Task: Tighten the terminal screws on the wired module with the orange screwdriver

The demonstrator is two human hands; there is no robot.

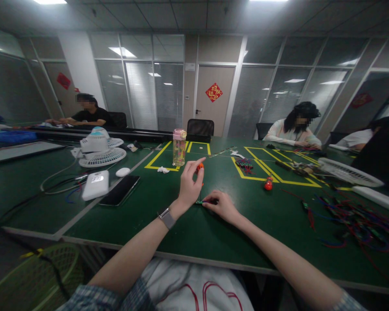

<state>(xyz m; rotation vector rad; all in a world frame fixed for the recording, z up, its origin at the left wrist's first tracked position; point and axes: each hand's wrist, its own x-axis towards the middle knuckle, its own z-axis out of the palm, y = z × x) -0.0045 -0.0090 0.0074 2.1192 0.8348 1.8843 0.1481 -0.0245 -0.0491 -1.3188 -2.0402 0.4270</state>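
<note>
My left hand, with a grey-banded watch on its wrist, is closed around an upright orange-and-black screwdriver. The handle shows partly between the fingers, and its thin dark shaft points down at a small green circuit board on the table. My right hand lies low beside that spot, thumb and fingers pinching the board's right side, where a dark or bluish wire shows. My left hand hides part of the board. To the right stands another small orange-red object.
A pink-lidded bottle stands just beyond my hands. On the left are a phone, a white power bank and a white fan. Wired boards lie heaped at right. Several other people sit around the table.
</note>
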